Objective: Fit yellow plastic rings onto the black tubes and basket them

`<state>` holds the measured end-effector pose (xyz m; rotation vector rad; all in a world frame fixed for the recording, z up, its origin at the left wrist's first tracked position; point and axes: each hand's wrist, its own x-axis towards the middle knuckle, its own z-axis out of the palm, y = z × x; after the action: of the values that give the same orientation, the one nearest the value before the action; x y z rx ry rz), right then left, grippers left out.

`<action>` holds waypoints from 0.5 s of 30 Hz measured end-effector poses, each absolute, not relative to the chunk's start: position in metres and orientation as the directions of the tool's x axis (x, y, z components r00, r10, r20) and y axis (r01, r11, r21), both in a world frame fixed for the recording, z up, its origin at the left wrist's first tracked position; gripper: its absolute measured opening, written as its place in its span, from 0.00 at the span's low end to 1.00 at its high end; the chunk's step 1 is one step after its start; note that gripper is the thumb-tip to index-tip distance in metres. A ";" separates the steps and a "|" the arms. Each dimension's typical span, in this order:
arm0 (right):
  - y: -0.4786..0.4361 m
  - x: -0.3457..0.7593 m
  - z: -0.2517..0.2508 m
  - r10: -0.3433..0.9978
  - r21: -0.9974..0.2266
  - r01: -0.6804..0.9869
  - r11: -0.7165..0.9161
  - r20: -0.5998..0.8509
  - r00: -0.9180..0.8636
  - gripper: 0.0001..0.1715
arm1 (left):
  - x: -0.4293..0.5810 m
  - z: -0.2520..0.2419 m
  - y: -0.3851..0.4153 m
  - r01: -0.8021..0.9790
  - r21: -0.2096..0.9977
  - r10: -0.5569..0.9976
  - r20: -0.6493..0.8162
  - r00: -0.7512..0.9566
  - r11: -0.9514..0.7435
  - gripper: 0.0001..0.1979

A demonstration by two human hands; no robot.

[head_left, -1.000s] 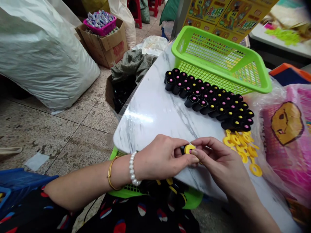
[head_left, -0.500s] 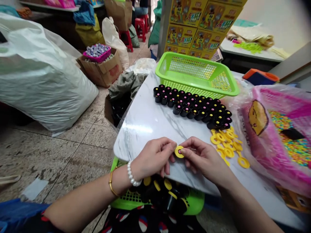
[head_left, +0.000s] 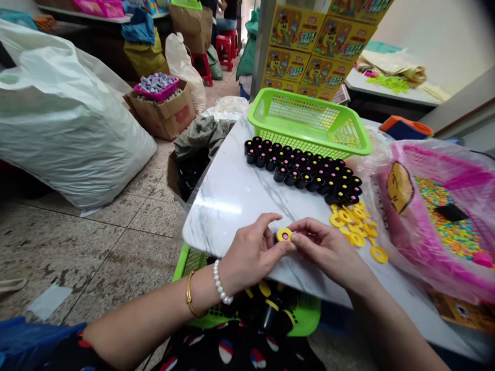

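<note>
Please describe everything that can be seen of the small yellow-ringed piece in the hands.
The piece has a plastic-looking yellow ring around a pink centre, with some black showing at its left. The ring's face is turned up toward the camera. The left hand and right hand hold it between them, over the table; its underside is hidden.

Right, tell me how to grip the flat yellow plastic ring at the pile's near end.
Best pinch the ring by its outer rim, the right hand coming from the near side: its rim looks free there, while its narrow tab points away towards the other yellow plastic rings.
</note>
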<state>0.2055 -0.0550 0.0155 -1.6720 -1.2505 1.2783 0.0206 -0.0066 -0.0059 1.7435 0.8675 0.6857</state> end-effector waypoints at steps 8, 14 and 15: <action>-0.065 0.227 0.023 0.936 -0.935 0.052 -0.350 -0.352 -0.022 0.15 | 0.024 -0.016 -0.008 0.251 0.848 0.758 0.238 0.608 -0.468 0.15; -0.039 0.207 0.018 0.926 -0.908 0.230 -0.349 -0.372 -0.063 0.19 | 0.024 -0.015 -0.009 0.202 0.839 0.722 0.281 0.632 -0.504 0.15; -0.038 0.203 0.018 0.942 -0.889 0.339 -0.307 -0.335 -0.027 0.17 | 0.024 -0.015 -0.010 0.202 0.845 0.724 0.273 0.634 -0.496 0.15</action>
<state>0.2028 -0.0381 0.0181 -1.6755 -1.3485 1.3434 0.0241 -0.0095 -0.0149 2.0247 0.7234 0.7973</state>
